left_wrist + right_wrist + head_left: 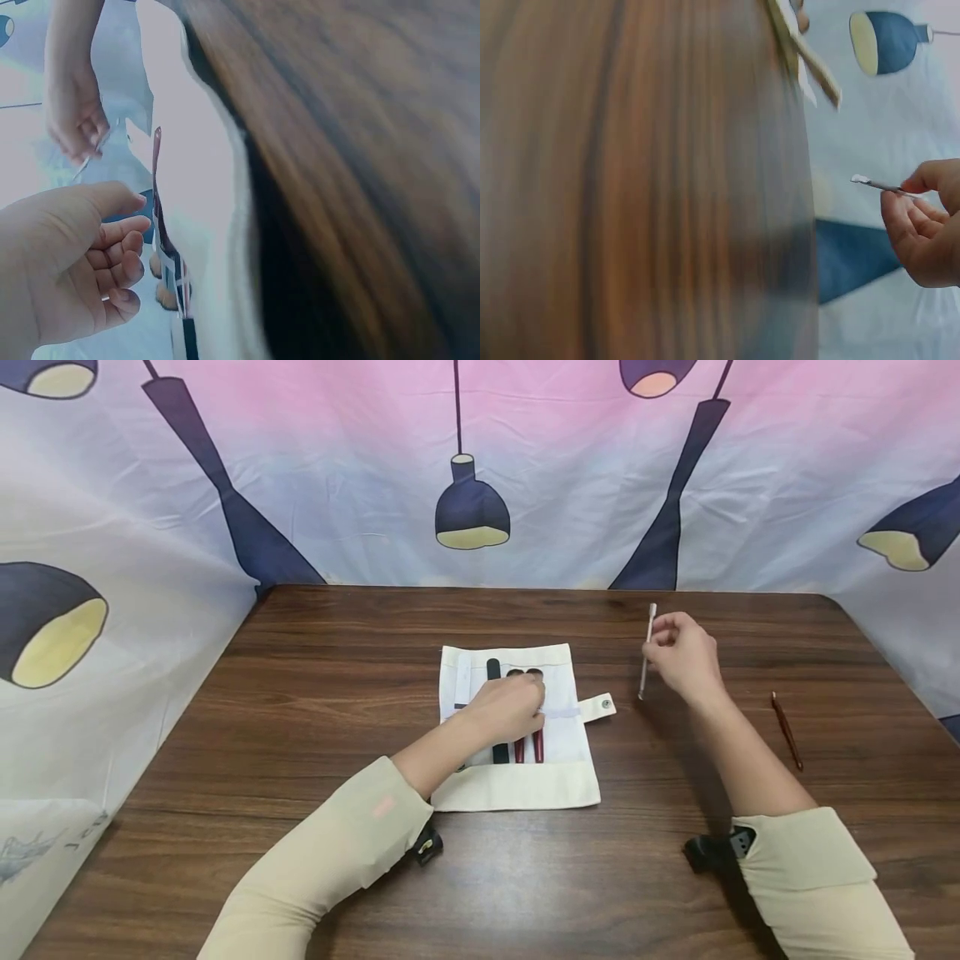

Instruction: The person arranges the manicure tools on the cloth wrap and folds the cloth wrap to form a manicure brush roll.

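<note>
In the head view a thin silver tool (646, 662) is pinched between thumb and fingers of the right hand (686, 660), off to the right of the cloth case. The same tool (877, 184) shows in the right wrist view, held by the right hand (930, 217). My left hand (506, 706) is over the white cloth case (517, 787), above two red-handled brushes (538, 746). In the left wrist view the left hand (82, 262) has loosely bent fingers beside the case, with nothing visible in them.
A dark red tool (786, 731) lies on the wooden table (300, 693) at the right. Within the case are a black strip-shaped tool (493, 670) and a pale flat one (462, 678). The case's snap strap (597, 707) points right. A printed cloth hangs behind.
</note>
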A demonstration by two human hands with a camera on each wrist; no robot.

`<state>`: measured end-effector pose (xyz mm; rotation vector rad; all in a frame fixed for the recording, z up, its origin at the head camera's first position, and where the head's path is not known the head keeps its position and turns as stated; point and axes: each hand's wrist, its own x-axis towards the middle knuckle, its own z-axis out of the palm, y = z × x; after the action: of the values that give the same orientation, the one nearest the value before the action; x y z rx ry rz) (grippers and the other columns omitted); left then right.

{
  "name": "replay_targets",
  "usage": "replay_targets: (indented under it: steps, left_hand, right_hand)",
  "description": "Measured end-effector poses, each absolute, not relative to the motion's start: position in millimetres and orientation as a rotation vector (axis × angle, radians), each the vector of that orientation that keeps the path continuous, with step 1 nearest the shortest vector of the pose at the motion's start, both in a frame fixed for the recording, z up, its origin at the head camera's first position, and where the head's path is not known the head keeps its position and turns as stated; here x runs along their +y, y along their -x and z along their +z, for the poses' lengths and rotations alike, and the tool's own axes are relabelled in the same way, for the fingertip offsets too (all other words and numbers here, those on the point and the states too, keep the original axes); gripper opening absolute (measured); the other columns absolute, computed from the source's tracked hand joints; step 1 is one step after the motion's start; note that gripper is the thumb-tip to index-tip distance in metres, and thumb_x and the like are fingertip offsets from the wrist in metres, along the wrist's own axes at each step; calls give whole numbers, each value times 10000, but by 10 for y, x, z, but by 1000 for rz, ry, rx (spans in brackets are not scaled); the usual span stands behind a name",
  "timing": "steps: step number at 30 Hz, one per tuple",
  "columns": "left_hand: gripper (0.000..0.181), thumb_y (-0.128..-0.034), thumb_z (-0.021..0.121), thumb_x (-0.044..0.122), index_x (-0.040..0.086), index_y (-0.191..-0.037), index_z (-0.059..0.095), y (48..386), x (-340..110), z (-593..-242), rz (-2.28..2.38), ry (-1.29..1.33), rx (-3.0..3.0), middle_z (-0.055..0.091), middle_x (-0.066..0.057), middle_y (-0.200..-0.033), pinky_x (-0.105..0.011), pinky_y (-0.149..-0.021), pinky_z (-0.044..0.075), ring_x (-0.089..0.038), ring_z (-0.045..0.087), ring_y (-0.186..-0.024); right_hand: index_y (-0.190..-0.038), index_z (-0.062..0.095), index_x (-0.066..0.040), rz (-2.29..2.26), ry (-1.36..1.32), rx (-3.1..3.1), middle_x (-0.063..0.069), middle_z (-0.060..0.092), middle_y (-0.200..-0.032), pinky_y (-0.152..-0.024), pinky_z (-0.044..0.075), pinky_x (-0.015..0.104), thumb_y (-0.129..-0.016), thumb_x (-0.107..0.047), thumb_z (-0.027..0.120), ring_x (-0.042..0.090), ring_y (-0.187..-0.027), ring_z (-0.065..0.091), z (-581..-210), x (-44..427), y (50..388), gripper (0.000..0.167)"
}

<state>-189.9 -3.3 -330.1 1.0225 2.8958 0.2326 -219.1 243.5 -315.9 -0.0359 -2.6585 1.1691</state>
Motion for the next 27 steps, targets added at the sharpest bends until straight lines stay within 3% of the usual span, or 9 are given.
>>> replay_targets:
  steps: [5,11,16,27]
  left_hand:
    - [134,-853,600,197,116,-747,594,1905,29,-3305,215,-969,2880,527,19,-756,-309,-534,437,-146,497,-654]
    - [217,-837,610,181,141,-640,528,1910,72,-3320,233,-903,2861,488,37,-644,-296,-485,399,-133,463,-603]
    - [278,-810,633,168,148,-573,489,1921,97,-3341,281,-854,2866,430,45,-564,-268,-428,353,-117,414,-538]
    - [296,-795,649,155,131,-568,462,1926,139,-3376,300,-797,2891,445,2,-648,-248,-399,322,-105,396,-492]
  right_hand:
    - [-1071,482,25,1392,16,-2407,30,589,-786,-581,482,179,-815,2,553,-21,-609,532,-3187,2187,2247,267]
    - [-1092,426,46,1589,-127,-2332,112,588,-808,-641,526,295,-839,37,556,39,-649,582,-3212,1947,2288,285]
    - [-1112,407,56,1653,-204,-2362,200,591,-856,-634,527,293,-846,52,539,43,-636,581,-3256,1800,2310,297]
    - [-1134,403,38,1733,-193,-2491,146,578,-879,-634,525,269,-877,17,491,84,-636,577,-3332,1611,2332,272]
